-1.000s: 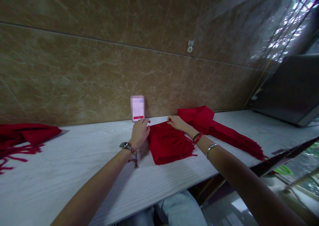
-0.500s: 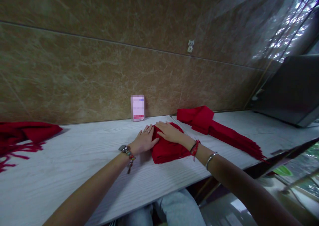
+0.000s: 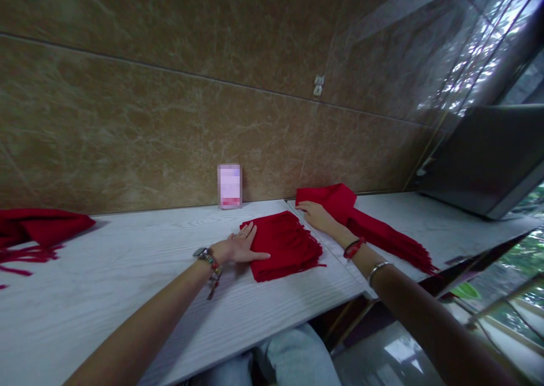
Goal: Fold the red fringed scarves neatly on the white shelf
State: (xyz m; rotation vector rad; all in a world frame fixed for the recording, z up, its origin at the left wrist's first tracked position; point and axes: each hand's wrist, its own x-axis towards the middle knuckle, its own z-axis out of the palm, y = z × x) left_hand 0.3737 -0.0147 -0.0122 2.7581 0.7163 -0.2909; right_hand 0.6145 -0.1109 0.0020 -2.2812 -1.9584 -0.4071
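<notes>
A folded red scarf (image 3: 284, 245) with fringe lies on the white table (image 3: 127, 284) in front of me. My left hand (image 3: 240, 246) rests flat and open against its left edge, fingers stretched out. My right hand (image 3: 313, 214) lies open on the table just past the folded scarf's far right corner, its fingertips at the near end of a second red scarf (image 3: 365, 224) that stretches away to the right.
A phone (image 3: 230, 186) leans upright against the brown marble wall behind the folded scarf. Another red scarf (image 3: 38, 230) lies at the table's far left. A dark box-like object (image 3: 484, 159) stands at the right end. The table's edge runs close to my knees.
My hands folded the scarf over and pressed it flat. The right hand has since left it and moved back-right to the second scarf; the left hand slid to the scarf's left edge.
</notes>
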